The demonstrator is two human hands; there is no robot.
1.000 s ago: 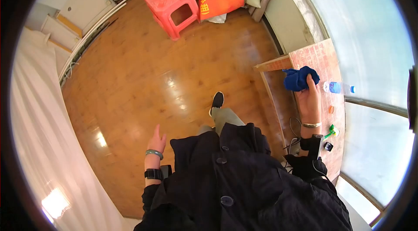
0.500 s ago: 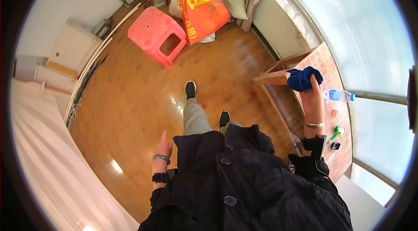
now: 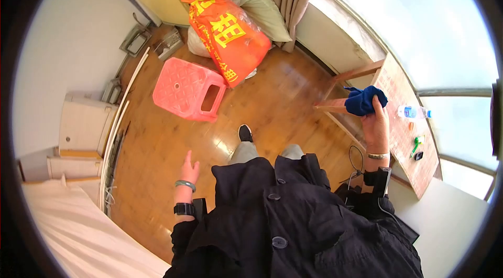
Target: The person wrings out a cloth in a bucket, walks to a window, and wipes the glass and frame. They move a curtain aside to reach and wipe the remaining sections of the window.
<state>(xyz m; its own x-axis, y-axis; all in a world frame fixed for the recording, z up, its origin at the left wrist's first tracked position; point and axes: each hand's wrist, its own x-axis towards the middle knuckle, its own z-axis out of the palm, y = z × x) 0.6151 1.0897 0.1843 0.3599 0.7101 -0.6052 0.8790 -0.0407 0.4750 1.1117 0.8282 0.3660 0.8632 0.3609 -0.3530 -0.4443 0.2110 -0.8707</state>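
Observation:
A bunched dark blue cloth (image 3: 365,101) is in my right hand (image 3: 376,127), thumb on top, raised beside the edge of a wooden table (image 3: 392,81). On that table lie a clear water bottle (image 3: 411,112) with a blue cap, a small orange piece (image 3: 411,126), a green-and-white item (image 3: 417,144) and a small black object (image 3: 418,156). My left hand (image 3: 189,170) hangs over the floor with its fingers apart and nothing in it. Ahead of it stands a pink plastic stool (image 3: 181,86).
Past the stool, a red-orange bag (image 3: 230,37) with yellow lettering leans on a pale pillow (image 3: 259,8) near a curtain. White pipes (image 3: 123,121) and pale cabinet boxes (image 3: 86,123) line the left wall. White fabric (image 3: 68,220) drapes at lower left. Cables (image 3: 356,165) hang by the table.
I have stepped forward: the stool and bag sit closer, and the table has slid back along my right. The blue cloth stays in my right hand; my left hand remains open.

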